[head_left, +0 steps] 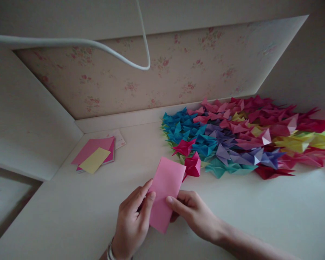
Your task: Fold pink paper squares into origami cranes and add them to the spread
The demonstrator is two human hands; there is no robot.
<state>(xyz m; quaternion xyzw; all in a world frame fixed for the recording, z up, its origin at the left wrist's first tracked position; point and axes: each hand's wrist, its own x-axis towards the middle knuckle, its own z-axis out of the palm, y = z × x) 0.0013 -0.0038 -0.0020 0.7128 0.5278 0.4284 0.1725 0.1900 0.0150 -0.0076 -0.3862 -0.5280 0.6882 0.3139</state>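
A pink sheet of paper (168,187), folded into a narrow rectangle, is held up in front of me over the white desk. My left hand (135,213) grips its left edge, with the thumb on the near face and the fingers partly behind it. On the right edge, my right hand (191,211) pinches the paper, thumb in front and the other fingers behind. Just beyond the paper lie a magenta origami piece (193,165) and another magenta origami piece (183,147), both at the front left of a large group of folded paper pieces (233,133).
A stack of pink paper (94,146) with a yellow sheet (95,160) on top lies at the left on the white desk (78,209). A white cable (111,54) hangs across the upper view. Side panels and a floral back wall (162,79) enclose the desk.
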